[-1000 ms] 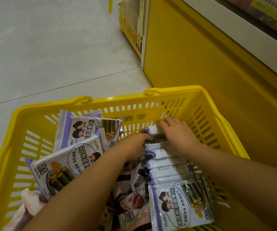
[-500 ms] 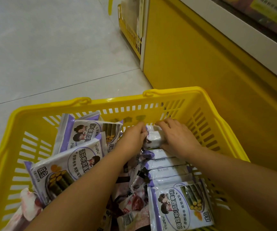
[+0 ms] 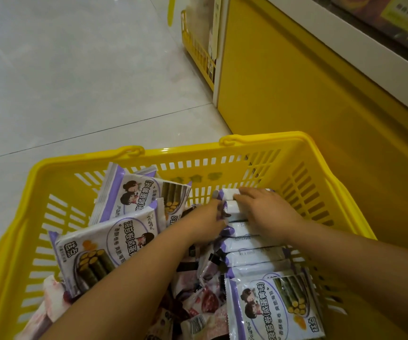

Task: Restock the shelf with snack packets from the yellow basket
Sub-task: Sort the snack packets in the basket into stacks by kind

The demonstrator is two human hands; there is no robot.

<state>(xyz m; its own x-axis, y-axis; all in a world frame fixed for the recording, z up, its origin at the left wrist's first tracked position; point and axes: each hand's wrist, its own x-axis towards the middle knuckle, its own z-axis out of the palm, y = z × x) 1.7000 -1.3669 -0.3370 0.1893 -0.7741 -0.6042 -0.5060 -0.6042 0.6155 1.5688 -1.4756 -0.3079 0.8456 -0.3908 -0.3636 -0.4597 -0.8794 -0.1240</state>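
Pale floor tiles (image 3: 63,82) fill ten o'clock, with the yellow shelf (image 3: 296,94) base at two o'clock. Inside the yellow basket (image 3: 173,155), a row of snack packets (image 3: 252,244) stands on edge toward four o'clock. The left hand (image 3: 205,219) and right hand (image 3: 269,212) clamp the farthest two packets between them, fingers curled together on them.

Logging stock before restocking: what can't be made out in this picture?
Shelf goods, head view: blurred, cut off by the top right edge.
Pink packets: largely covered by both forearms; print unreadable.
Upright packets: only top edges show; count uncertain.
Left hand and right hand: each grip's thumb is hidden under the hand.
Yellow basket: near rim cut off by the bottom edge.
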